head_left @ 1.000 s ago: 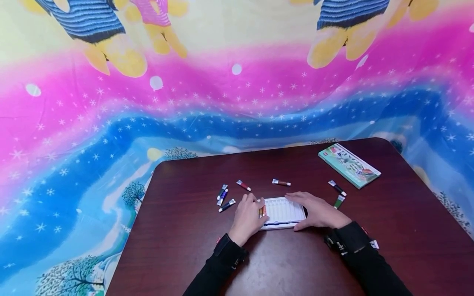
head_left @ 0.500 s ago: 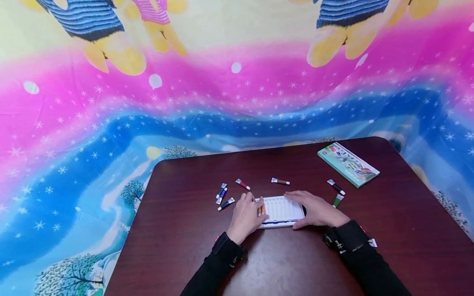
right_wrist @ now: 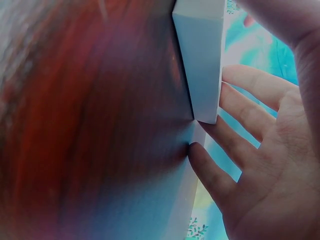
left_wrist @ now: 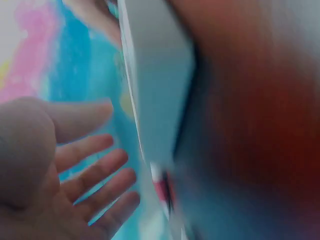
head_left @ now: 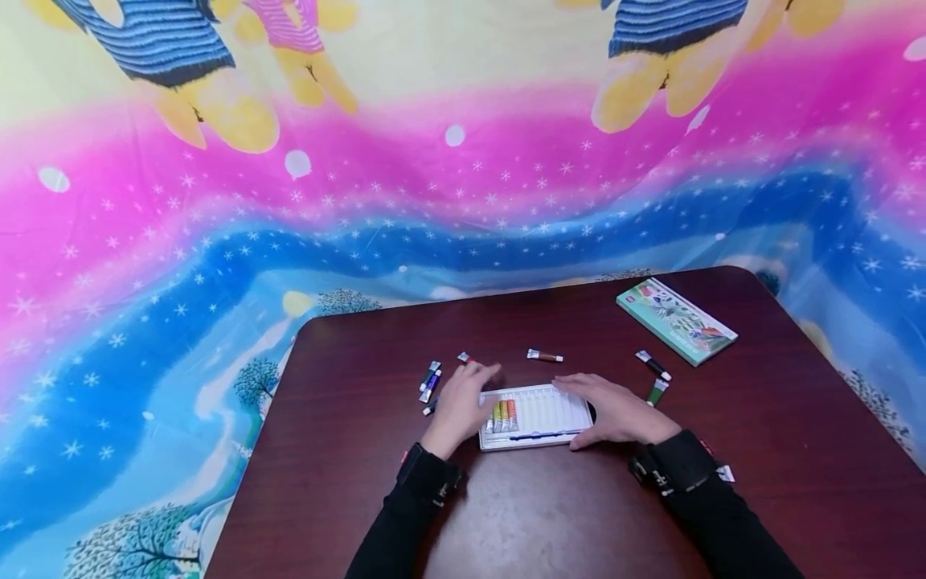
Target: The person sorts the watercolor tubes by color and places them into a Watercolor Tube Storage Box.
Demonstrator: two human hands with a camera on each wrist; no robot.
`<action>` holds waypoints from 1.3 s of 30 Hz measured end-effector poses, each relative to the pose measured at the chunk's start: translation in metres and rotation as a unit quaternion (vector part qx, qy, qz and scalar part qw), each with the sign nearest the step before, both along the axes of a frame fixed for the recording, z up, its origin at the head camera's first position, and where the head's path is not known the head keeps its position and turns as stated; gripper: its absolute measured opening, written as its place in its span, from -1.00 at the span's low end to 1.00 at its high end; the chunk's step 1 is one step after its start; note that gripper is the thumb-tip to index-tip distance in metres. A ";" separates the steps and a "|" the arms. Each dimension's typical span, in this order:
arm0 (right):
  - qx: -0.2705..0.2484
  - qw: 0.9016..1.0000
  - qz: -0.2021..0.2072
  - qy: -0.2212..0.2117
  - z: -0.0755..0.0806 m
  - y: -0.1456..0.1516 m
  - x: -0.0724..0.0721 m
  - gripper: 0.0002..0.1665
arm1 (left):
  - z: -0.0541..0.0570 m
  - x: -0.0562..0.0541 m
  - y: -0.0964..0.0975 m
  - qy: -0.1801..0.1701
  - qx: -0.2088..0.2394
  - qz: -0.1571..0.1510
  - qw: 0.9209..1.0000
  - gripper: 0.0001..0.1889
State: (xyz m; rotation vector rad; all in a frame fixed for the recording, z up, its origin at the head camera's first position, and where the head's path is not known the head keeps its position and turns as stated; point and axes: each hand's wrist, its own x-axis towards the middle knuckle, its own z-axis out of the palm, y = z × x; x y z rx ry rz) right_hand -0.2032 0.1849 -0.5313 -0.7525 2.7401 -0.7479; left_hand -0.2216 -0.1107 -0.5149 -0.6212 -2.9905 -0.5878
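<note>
A white paint tray (head_left: 553,410) lies in the middle of the table. Several yellow to orange paint tubes (head_left: 504,416) sit side by side in its left part, and a blue-handled paintbrush (head_left: 546,435) lies along its near edge. My left hand (head_left: 456,408) hovers at the tray's left end; in the left wrist view its fingers (left_wrist: 102,170) are spread and hold nothing. With thumb at the near edge and fingers at the far edge, my right hand (head_left: 618,412) holds the tray's right end. The right wrist view has its fingertips (right_wrist: 232,75) against the tray's white side.
Loose paint tubes lie around the tray: a brown tube (head_left: 545,355) behind it, a black tube (head_left: 653,364) and a green tube (head_left: 657,392) to the right, a blue tube (head_left: 430,386) to the left. A mint-green box (head_left: 676,322) rests at the back right.
My left hand has drawn back to the left off the tubes in the tray and its fingers have opened out, uncovering them. My right hand stays at the tray's right end.
</note>
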 end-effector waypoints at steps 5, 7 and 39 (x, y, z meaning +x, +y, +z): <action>0.003 1.000 -0.003 0.006 0.000 0.000 0.000 0.22 | -0.002 -0.023 -0.020 0.033 -0.079 -0.013 0.996 -0.43; 0.003 1.000 0.000 0.006 0.000 0.000 0.000 0.22 | -0.003 -0.027 -0.025 0.038 -0.108 -0.012 0.993 -0.48; -0.005 1.000 -0.001 -0.002 0.000 -0.001 0.003 0.20 | 0.017 -0.003 -0.038 -0.148 0.393 -0.056 0.906 -0.31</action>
